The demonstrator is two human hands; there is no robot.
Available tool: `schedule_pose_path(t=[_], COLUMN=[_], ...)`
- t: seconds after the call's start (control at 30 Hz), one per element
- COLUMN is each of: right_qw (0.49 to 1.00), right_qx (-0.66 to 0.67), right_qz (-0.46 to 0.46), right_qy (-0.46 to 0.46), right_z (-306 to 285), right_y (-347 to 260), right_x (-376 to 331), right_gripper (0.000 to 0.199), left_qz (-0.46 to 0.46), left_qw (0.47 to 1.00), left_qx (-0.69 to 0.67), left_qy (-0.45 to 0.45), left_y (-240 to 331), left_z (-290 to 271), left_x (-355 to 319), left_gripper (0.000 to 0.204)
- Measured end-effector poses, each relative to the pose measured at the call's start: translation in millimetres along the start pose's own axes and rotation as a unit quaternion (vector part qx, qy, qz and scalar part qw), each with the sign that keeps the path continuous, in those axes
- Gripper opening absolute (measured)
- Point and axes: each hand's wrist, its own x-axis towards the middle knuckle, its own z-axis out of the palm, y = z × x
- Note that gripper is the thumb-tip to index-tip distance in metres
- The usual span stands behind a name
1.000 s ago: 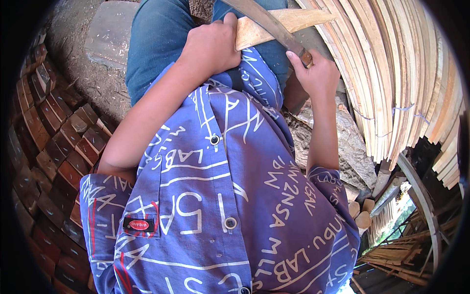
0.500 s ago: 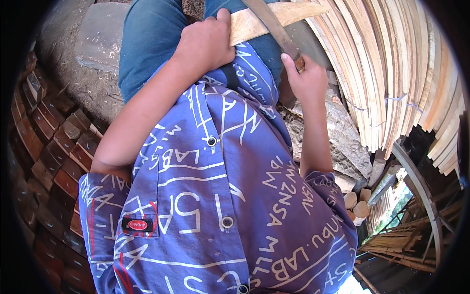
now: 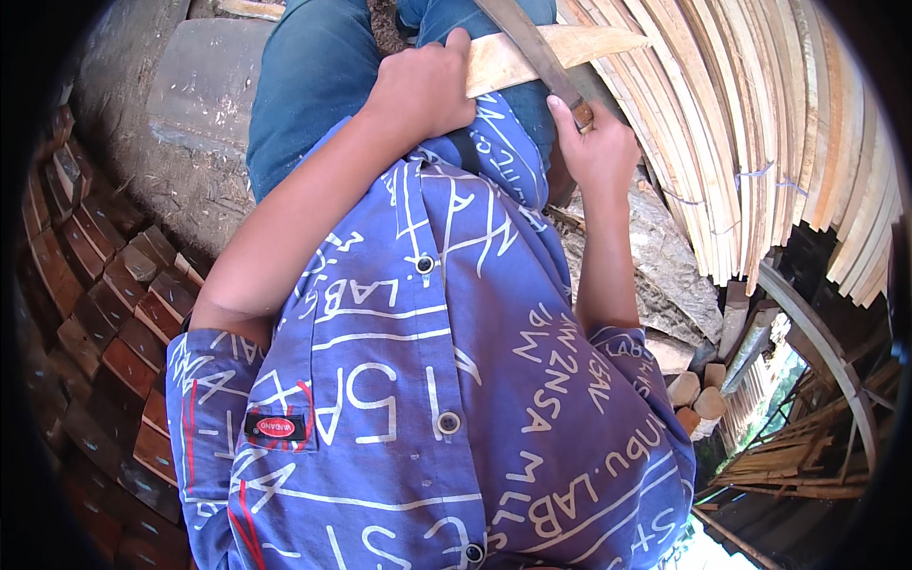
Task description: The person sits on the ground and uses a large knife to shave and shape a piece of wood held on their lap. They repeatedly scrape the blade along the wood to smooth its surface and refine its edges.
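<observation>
Taking the pale, flat wooden slat [image 3: 541, 55] as the landmark: well to its left and lower, reddish-brown bricks [image 3: 104, 313] lie stacked in rows, and a grey stone slab [image 3: 204, 85] sits on the dirt just left of the blue-trousered knee. The left hand [image 3: 423, 95] is clamped round the near end of the slat, knuckles up, holding it across the lap. Compared with a second ago, this hand and the slat sit a little higher and further toward the top edge, so the piece seems to have been drawn back slightly. Across the slat runs a long dark metal blade [image 3: 527, 43], its edge laid on the wood. Just below and right of the slat, the right hand [image 3: 598, 152] is closed on the blade's handle; it has slid down from the wood, which suggests a shaving stroke just finished. Right of the slat, bundles of thin pale wooden strips [image 3: 760, 142] fan outward.
</observation>
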Motion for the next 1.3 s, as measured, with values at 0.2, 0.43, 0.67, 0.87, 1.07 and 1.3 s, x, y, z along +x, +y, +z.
schedule_pose_path(t=[0.2, 0.43, 0.67, 0.87, 1.07, 1.3], right_qw=[1.0, 0.999, 0.998, 0.976, 0.959, 0.982], right_qx=[-0.017, 0.002, 0.002, 0.082, 0.212, 0.071], right_qz=[0.007, 0.044, 0.038, 0.199, 0.155, -0.019], right_qy=[0.024, 0.02, -0.045, -0.017, -0.107, -0.175], right_z=[-6, 2, 10, 33, 44, 77], right_y=[-5, 16, 10, 83, 42, -13], right_x=[-21, -36, -11, 4, 4, 52], right_gripper=[0.061, 0.061, 0.061, 0.062, 0.048, 0.036], left_qz=[0.038, 0.059, -0.027, -0.091, -0.123, -0.151], left_qw=[0.999, 0.997, 0.997, 0.993, 0.987, 0.981], left_qx=[0.0, 0.034, 0.055, 0.033, 0.039, 0.078], left_qy=[0.006, 0.02, -0.037, -0.061, -0.092, -0.092], left_y=[9, 10, 1, -12, -28, -28], left_z=[0, 0, -2, 3, 18, 12], left_x=[-5, -3, 7, 14, 23, 27], left_gripper=[0.039, 0.038, 0.043, 0.045, 0.052, 0.056])
